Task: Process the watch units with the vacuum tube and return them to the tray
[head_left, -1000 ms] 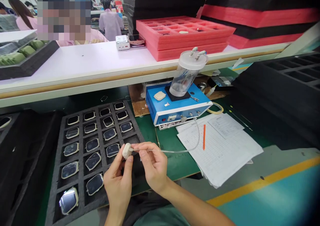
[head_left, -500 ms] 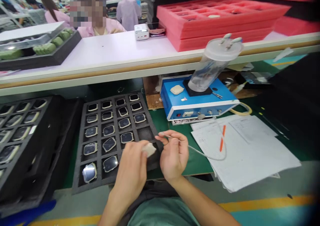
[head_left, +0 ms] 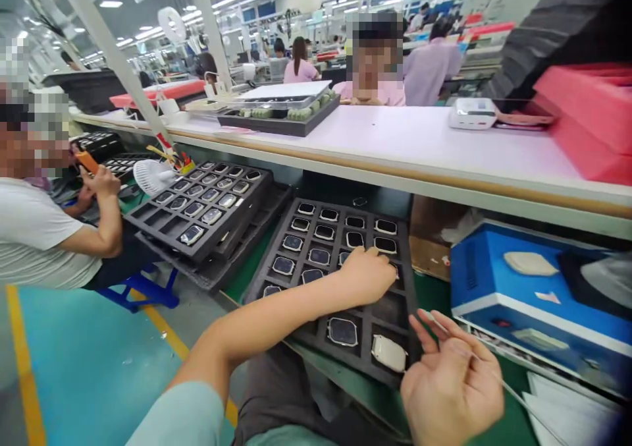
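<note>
my right grip (head_left: 451, 380) pinches a tube (head_left: 523, 404); left grip (head_left: 364, 278), hold unclear, is over watches (head_left: 342, 332), likely slick, best edge-held.

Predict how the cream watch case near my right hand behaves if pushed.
The watch case would probably slide rather than roll, being broad and flat. The tray dividers beside it would likely stop it soon. Its smooth surface may be slippery.
</note>
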The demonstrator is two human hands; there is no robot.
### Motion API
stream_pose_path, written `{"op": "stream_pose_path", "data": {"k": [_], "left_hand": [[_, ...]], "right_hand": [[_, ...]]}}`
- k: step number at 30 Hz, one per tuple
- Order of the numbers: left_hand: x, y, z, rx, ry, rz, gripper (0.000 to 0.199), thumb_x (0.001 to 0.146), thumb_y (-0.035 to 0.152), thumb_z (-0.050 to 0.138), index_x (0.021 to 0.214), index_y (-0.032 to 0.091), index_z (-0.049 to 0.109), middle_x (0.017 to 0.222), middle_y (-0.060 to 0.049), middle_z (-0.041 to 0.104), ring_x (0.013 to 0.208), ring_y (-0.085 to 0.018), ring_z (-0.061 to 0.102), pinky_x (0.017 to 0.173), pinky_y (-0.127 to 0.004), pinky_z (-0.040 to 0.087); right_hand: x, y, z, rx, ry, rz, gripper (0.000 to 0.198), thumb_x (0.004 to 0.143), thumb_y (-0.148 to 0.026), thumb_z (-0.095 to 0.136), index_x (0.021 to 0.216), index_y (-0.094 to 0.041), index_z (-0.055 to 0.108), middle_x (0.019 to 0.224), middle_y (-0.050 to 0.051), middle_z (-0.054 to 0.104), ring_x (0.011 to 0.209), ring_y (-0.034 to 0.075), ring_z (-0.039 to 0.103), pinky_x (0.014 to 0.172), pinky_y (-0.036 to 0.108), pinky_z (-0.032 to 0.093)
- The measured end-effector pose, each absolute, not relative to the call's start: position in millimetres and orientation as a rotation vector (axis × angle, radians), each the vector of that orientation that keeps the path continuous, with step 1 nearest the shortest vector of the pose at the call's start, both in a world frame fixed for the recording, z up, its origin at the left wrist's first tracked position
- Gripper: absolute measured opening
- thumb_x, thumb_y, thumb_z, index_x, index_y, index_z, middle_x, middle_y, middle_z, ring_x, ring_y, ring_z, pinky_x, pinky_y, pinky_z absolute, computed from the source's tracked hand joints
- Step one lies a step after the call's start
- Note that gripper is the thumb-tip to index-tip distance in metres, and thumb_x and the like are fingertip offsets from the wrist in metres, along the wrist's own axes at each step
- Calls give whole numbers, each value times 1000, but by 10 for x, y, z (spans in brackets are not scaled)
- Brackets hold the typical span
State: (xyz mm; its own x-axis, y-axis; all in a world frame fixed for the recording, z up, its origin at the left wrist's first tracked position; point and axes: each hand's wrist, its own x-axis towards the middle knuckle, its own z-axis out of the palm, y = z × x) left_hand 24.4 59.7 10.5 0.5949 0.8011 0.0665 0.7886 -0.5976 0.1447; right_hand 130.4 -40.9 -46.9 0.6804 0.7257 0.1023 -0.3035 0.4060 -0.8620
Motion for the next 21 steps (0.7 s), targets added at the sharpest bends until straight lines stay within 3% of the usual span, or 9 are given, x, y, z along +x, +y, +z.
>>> {"op": "stream_pose_path", "data": {"k": [3, 6, 10, 13, 15, 18, 21], "left_hand": [[278, 813, 97, 2644, 1365, 284, 12, 85, 2, 71, 81, 13, 74, 97, -16, 79, 98, -27, 72, 80, -34, 54], [268, 653, 90, 2520, 1373, 501, 14, 82, 1, 72, 79, 15, 74, 92, -14, 81, 96, -27, 75, 85, -35, 57], [179, 164, 36, 2192, 1363, 848, 26, 98, 10, 55, 111, 18, 75, 105, -11, 83, 94, -23, 78, 82, -33, 61], [120, -49, -64, 1955, 1280, 978, 37, 107, 20, 41, 130, 13, 68, 114, -16, 81, 95, -22, 80, 75, -30, 63], [138, -111, -138, 1705, 1234, 1073, 35, 106, 27, 46, 129, 11, 68, 115, -19, 81, 98, -25, 81, 75, -31, 65], [211, -158, -207, 1229, 1176, 1196, 34, 94, 35, 70, 119, 12, 71, 114, -17, 82, 103, -27, 80, 80, -33, 66], [247, -170, -206, 1044, 1150, 1268, 55, 82, 33, 83, 130, 14, 66, 112, -14, 82, 98, -24, 81, 81, -31, 66]], "right_hand": [[1305, -418, -465, -972, -539, 666, 32, 84, -46, 83, 87, -19, 67, 84, 3, 72, 72, 19, 74, 80, 43, 64], [1298, -439, -473, -1001, -556, 615, 27, 87, -46, 79, 88, -21, 68, 84, 3, 71, 68, 21, 71, 81, 48, 64], [1290, -476, -522, -1070, -645, 595, 27, 98, -46, 69, 96, -19, 71, 91, 5, 76, 80, 21, 77, 83, 43, 65], [1304, -447, -566, -1118, -812, 558, 24, 103, -39, 63, 103, -19, 76, 99, 8, 81, 91, 21, 79, 86, 40, 66], [1321, -424, -577, -1136, -918, 517, 22, 105, -34, 61, 106, -20, 78, 104, 9, 82, 96, 21, 80, 89, 39, 66], [1339, -415, -563, -1119, -962, 473, 21, 106, -29, 60, 108, -22, 79, 105, 8, 84, 97, 21, 81, 89, 39, 67], [1337, -421, -557, -1107, -950, 467, 19, 105, -26, 60, 108, -23, 79, 106, 7, 84, 98, 21, 81, 89, 38, 68]]}}
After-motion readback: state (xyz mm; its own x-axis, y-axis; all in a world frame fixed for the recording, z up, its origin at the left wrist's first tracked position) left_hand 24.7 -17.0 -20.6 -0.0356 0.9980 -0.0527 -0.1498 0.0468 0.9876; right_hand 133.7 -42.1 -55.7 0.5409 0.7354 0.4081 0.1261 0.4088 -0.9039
